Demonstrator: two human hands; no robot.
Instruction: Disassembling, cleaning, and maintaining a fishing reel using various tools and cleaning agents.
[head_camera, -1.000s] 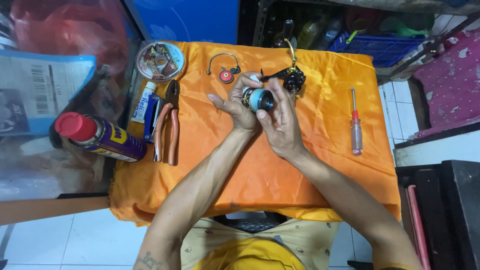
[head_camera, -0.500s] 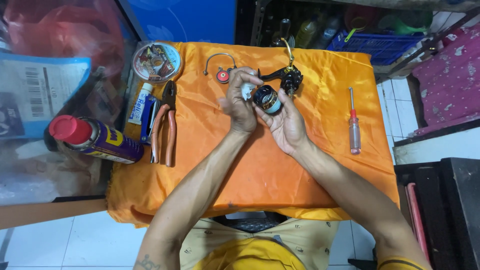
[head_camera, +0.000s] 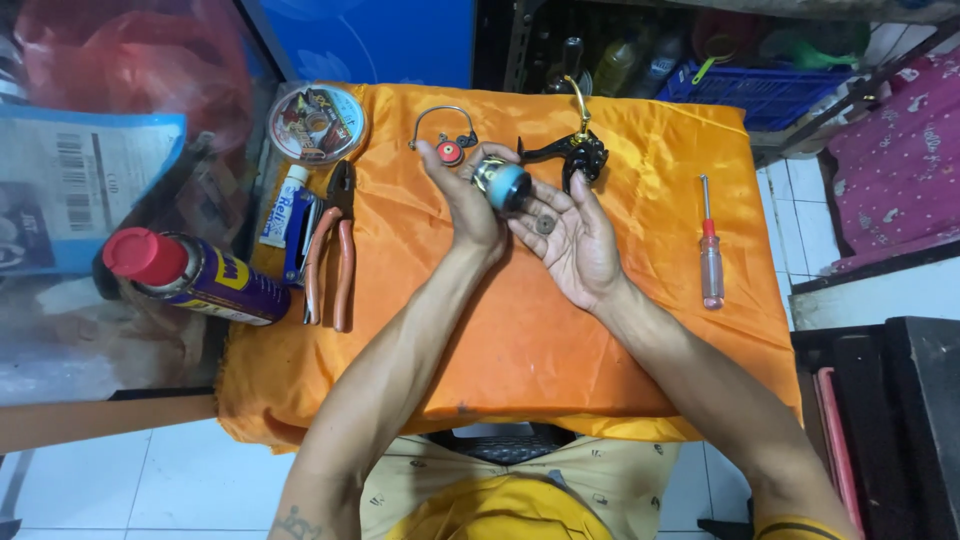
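I see my left hand (head_camera: 462, 200) pinching the blue spool (head_camera: 503, 184); my right hand (head_camera: 577, 238) lies spread, a small washer (head_camera: 545, 224) on its palm, near the desk's (head_camera: 500, 340) far edge.

Both forearms are bare to the elbow, the left forearm (head_camera: 390, 370) carries a dark tattoo near the elbow, above a yellow shirt (head_camera: 500, 515) and pale patterned shorts (head_camera: 600, 465).
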